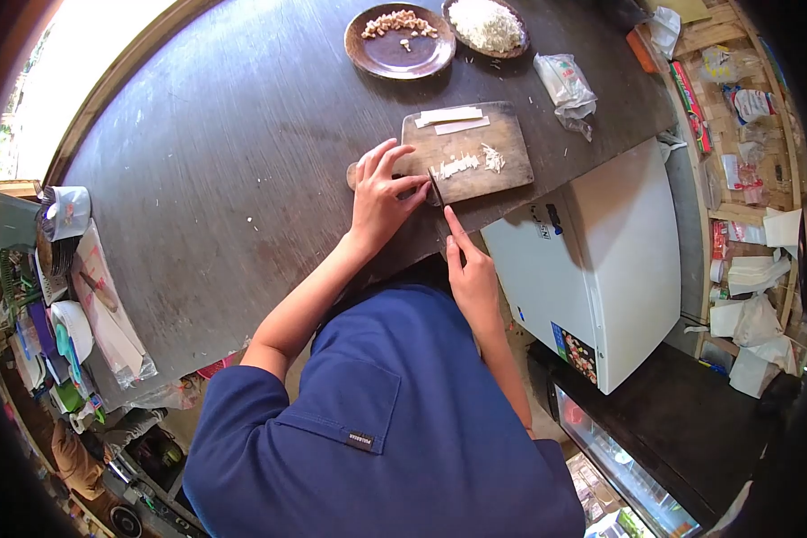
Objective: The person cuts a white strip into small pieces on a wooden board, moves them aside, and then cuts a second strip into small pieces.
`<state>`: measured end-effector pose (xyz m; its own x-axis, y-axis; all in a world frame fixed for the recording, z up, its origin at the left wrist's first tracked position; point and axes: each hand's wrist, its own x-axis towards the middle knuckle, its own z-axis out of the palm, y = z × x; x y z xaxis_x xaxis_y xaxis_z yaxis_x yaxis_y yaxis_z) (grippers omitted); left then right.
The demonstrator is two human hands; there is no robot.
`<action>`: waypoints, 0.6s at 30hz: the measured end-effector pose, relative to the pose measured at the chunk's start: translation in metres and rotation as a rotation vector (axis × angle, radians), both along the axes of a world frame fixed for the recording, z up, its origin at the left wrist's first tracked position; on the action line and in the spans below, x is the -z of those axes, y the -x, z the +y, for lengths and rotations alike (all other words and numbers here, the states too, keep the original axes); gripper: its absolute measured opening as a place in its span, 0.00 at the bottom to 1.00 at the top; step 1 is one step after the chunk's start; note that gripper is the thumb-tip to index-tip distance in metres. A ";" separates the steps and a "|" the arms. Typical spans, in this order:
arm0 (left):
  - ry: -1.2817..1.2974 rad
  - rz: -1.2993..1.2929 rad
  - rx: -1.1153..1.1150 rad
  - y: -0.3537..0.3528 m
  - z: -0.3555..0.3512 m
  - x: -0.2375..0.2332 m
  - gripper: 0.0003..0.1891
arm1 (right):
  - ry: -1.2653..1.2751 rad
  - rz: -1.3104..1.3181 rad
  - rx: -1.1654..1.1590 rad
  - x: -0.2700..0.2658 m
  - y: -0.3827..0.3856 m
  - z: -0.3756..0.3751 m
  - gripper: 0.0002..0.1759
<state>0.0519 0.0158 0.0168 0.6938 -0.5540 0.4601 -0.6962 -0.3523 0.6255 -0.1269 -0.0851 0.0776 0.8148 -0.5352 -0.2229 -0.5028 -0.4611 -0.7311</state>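
Dark blue shirt (421, 386) fills the near foreground. Right hand (472, 276) grips the knife (437, 190), index finger extended toward the blade, remaining fingers curled. Left hand (379, 193) has its outer fingers bent and apart, thumb beside the blade; whether thumb and index close on a piece cannot be told. Chopped white pieces (457, 168) and longer white strips (450, 115) lie on the cutting board (511, 148), atop the dark table (242, 161).

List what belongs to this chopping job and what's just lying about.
Job: knife, cutting board, white strips, chopped white pieces; probably the plate of brown pieces and heaped white shreds.

Lying about, seemingly: plastic packet, red shelf box, flat pale pack at left.
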 end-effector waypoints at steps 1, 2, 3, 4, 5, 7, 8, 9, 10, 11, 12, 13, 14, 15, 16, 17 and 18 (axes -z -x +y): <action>0.002 0.003 -0.006 0.000 0.000 0.001 0.06 | -0.001 0.016 -0.003 -0.003 -0.001 0.000 0.27; 0.001 0.004 -0.005 0.000 0.000 0.001 0.06 | -0.001 0.031 -0.006 -0.007 -0.002 -0.001 0.27; -0.001 0.010 -0.007 0.000 0.000 0.001 0.06 | -0.002 0.032 -0.005 -0.010 -0.003 -0.002 0.27; -0.004 0.015 -0.011 0.001 0.000 0.001 0.06 | -0.005 0.058 -0.015 -0.012 -0.003 -0.003 0.27; -0.007 0.018 -0.014 0.001 0.000 0.001 0.06 | -0.009 0.085 -0.027 -0.013 -0.002 -0.003 0.27; -0.025 -0.019 -0.017 0.001 0.000 -0.001 0.06 | 0.005 0.029 -0.040 -0.007 0.003 -0.003 0.27; -0.026 -0.018 -0.021 0.000 0.000 0.000 0.06 | 0.022 -0.030 -0.048 -0.005 0.004 -0.004 0.28; -0.018 -0.009 -0.021 -0.001 0.000 0.001 0.06 | 0.022 -0.029 -0.051 -0.006 0.004 -0.008 0.28; -0.010 0.001 -0.017 0.000 0.000 0.001 0.06 | 0.005 -0.007 -0.070 -0.008 0.005 -0.012 0.28; -0.009 0.004 -0.015 0.000 -0.001 0.002 0.06 | -0.010 0.016 -0.086 -0.010 0.004 -0.015 0.28; -0.010 0.004 -0.007 0.000 0.000 0.002 0.06 | -0.009 0.017 -0.082 -0.015 0.002 -0.016 0.28; -0.012 0.003 0.003 -0.001 0.000 0.001 0.06 | -0.031 0.072 -0.084 -0.021 -0.001 -0.017 0.27; -0.011 0.003 0.011 -0.001 0.000 0.001 0.06 | -0.053 0.127 -0.084 -0.024 -0.003 -0.019 0.27; -0.008 0.006 0.006 -0.001 0.000 0.002 0.06 | -0.050 0.127 -0.076 -0.022 -0.003 -0.020 0.27; -0.005 0.010 -0.001 -0.001 -0.001 0.002 0.06 | -0.077 0.100 -0.064 -0.018 -0.004 -0.020 0.28; -0.002 0.012 0.002 -0.001 -0.003 0.003 0.06 | -0.106 0.073 -0.056 -0.016 -0.006 -0.020 0.28; -0.006 0.005 -0.004 -0.002 -0.004 0.004 0.06 | -0.105 0.077 -0.058 -0.016 -0.010 -0.020 0.28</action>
<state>0.0542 0.0121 0.0130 0.6987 -0.5536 0.4532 -0.6912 -0.3590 0.6271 -0.1167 -0.1054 0.0936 0.8219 -0.4584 -0.3381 -0.5340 -0.4135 -0.7374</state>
